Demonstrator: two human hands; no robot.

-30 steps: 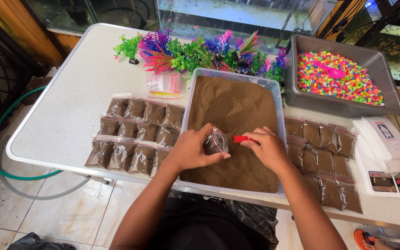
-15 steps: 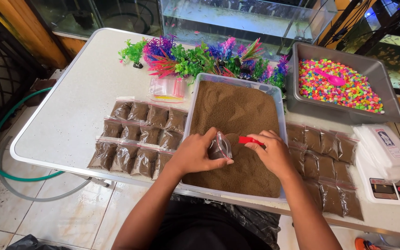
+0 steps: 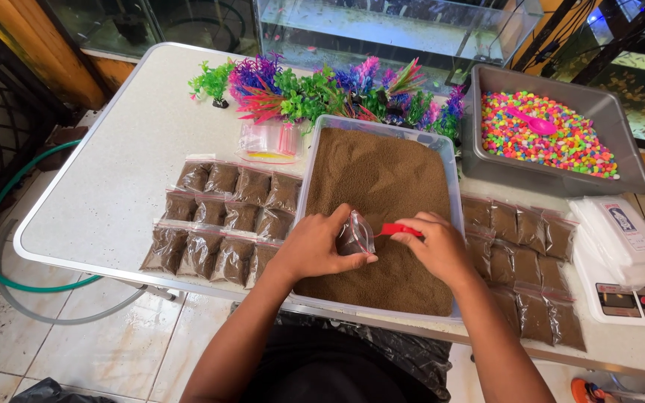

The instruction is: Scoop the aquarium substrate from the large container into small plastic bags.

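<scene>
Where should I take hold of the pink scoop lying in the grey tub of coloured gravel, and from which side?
Probably by the handle of the pink scoop, the narrow end pointing toward the tub's back left. It lies flat on top of the coloured gravel in the grey tub, unburied, so coming straight down from above and pinching across the handle looks easiest; the tub walls block a side approach.

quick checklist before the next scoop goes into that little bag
1. Small clear bag held by left hand: ok.
2. Red scoop gripped in right hand: ok.
3. Scoop tip at the bag's mouth: ok.
4. Bag mouth fully open: cannot tell.
5. Bag held over the tub of brown grains, so spills land in it: ok.
6. Room beside the filled bags on the table: ok.
</scene>
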